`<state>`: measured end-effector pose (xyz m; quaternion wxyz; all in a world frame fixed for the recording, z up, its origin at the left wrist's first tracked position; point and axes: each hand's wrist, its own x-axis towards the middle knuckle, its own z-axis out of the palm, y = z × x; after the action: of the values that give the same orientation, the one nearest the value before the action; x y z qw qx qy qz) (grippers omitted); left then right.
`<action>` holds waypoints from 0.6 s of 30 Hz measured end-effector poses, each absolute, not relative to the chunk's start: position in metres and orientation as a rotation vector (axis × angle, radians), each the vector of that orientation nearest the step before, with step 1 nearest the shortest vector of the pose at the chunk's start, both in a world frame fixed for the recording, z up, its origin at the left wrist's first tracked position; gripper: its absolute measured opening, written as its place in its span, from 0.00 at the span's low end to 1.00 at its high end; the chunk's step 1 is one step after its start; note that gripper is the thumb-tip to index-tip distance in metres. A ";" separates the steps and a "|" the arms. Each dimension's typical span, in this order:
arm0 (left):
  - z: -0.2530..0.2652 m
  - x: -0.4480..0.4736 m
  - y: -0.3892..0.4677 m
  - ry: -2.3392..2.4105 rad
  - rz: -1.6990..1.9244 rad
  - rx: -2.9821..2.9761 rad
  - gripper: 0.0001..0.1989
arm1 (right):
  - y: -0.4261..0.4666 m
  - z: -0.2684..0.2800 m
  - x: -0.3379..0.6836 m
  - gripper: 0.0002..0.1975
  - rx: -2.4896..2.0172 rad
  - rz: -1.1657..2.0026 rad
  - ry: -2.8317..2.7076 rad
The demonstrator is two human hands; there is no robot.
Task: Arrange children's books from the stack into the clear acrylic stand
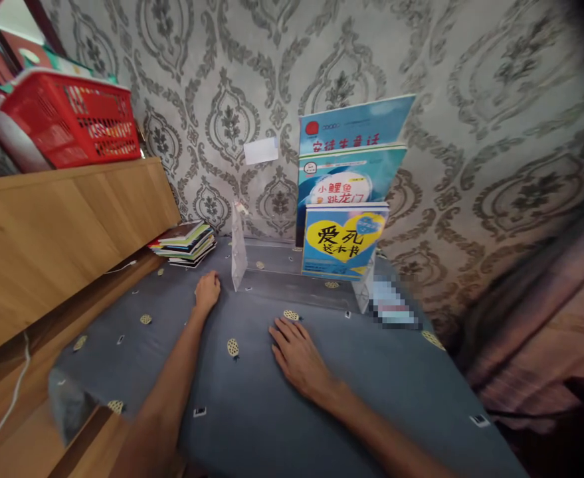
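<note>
My left hand (208,293) rests on the grey tablecloth between a stack of books and a clear stand, touching neither. Its fingers are curled in, with nothing visible in them. Palm down, my right hand (299,355) lies open on the cloth in front of the stand, fingers stretched out. The clear tiered stand (239,255) holds picture books upright on its right side: a blue book with a yellow heart (344,242) in front, a teal book (356,169) behind it, and a taller blue book (356,126) at the back. The stand's left part holds no books.
Several books (187,244) lie stacked at the back left. A red plastic basket (77,119) stands on a wooden cabinet (67,212) to the left. A pixelated object (392,302) lies right of the stand. Patterned wallpaper is behind; dark fabric (535,299) hangs at right.
</note>
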<state>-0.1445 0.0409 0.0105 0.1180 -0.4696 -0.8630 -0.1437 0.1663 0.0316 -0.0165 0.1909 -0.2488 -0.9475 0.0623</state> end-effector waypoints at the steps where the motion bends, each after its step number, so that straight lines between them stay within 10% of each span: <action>1: 0.016 -0.150 0.042 -2.516 -0.436 -1.366 0.16 | 0.032 -0.017 0.166 0.20 -0.703 0.178 -2.663; 18: 0.094 -0.273 0.074 -2.509 -0.502 -1.072 0.24 | 0.032 -0.018 0.170 0.20 -0.700 0.201 -2.627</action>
<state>-0.2726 0.0744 0.0943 0.1827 -0.3799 -0.8892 -0.1778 0.1697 0.0318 -0.0180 0.2060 -0.2514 -0.9430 0.0723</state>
